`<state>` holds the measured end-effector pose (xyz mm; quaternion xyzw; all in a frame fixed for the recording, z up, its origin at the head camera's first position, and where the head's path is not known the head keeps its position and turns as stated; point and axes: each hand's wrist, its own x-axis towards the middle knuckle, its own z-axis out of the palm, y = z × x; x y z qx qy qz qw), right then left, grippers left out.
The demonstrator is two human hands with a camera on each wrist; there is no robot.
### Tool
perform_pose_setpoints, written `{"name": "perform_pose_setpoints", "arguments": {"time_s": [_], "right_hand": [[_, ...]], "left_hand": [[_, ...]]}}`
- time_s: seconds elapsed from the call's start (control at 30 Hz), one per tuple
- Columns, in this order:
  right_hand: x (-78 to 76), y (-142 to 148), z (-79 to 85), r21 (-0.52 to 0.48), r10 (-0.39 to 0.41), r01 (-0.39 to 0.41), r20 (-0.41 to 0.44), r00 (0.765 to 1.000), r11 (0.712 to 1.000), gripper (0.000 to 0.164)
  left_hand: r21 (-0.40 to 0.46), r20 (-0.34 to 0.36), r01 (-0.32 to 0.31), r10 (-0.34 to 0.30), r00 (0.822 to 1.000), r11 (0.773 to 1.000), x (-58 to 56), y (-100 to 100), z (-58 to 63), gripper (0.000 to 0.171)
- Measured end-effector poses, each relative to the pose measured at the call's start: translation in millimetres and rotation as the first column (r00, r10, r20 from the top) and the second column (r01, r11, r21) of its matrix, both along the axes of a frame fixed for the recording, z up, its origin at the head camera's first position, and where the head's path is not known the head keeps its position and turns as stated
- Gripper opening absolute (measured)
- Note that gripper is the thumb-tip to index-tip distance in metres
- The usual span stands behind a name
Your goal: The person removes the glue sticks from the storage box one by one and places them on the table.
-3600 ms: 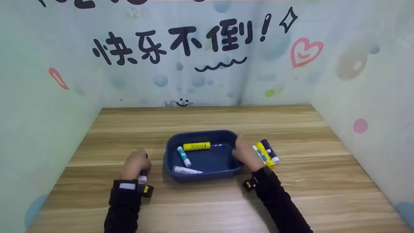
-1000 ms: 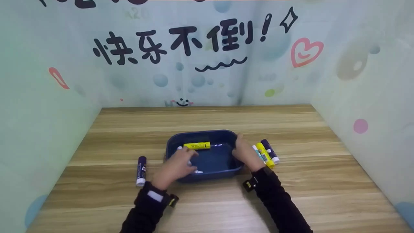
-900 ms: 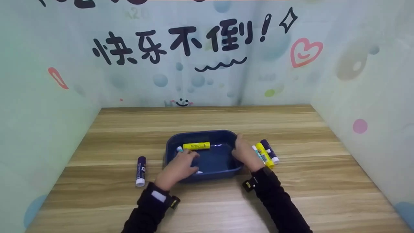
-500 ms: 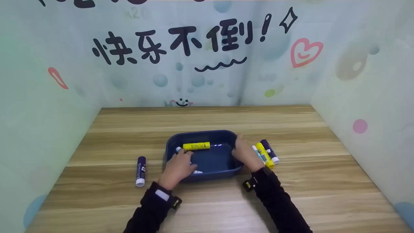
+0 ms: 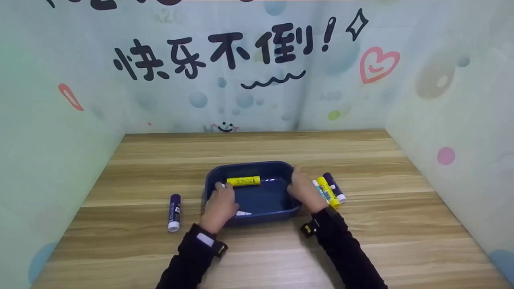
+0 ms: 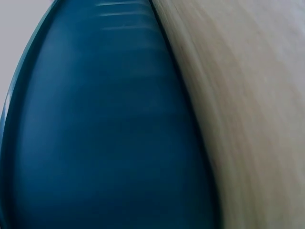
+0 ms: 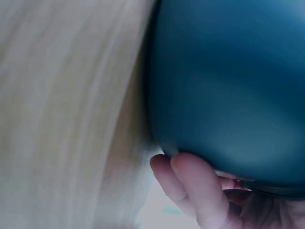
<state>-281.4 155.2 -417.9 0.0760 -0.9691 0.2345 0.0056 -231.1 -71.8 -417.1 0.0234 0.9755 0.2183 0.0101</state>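
Note:
A dark blue plastic tub stands on the table. My right hand grips its right rim; in the right wrist view the fingers curl against the tub's outer wall. My left hand reaches over the near left wall, fingers bent down round a teal-and-white glue stick, mostly hidden beneath it. A yellow glue stick lies inside along the back wall. The white tapered tip of a tube shows by the front wall. Only blue wall and table fill the left wrist view.
A dark purple glue stick with a white end lies on the wooden table, left of the tub. Right of it lie a yellow glue stick, a purple one and a partly hidden teal-and-white one.
My left hand let go of the purple glue stick on the table at left, then moved right into the tub and closed over the teal-and-white stick. My right hand stays at the rim.

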Motion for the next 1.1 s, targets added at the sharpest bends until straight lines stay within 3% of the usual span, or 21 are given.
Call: {"name": "perform_pose_setpoints", "arguments": {"time_s": [0.23,0.53,0.73,0.9,1.1], "right_hand": [[-0.5,0,-0.3,-0.010,-0.012,0.013,0.021,1.000,1.000,0.061],[-1.0,-1,-1.7,0.007,-0.011,0.011,-0.001,1.000,1.000,0.059],[-1.1,-1,-1.1,0.001,-0.016,0.016,0.024,1.000,1.000,0.063],[-1.1,-1,-1.1,-0.003,-0.022,0.022,0.035,0.999,1.000,0.061],[-1.2,0,-0.5,0.005,-0.030,0.029,0.050,0.998,1.000,0.060]], "left_hand": [[0.026,0.017,0.026,-0.026,1.000,0.999,-0.9,-2,-0.4,0.066],[0.020,-0.053,0.080,-0.079,0.995,0.997,-2.8,-3,-3.0,0.036],[0.064,-0.080,0.051,-0.046,0.996,0.997,-5.7,-3,-3.1,0.049],[0.109,-0.058,0.032,-0.026,0.998,0.994,-5.1,-4,-0.9,0.059],[0.145,0.009,0.101,-0.103,0.995,0.984,-3.0,-12,11.7,0.054]]}}
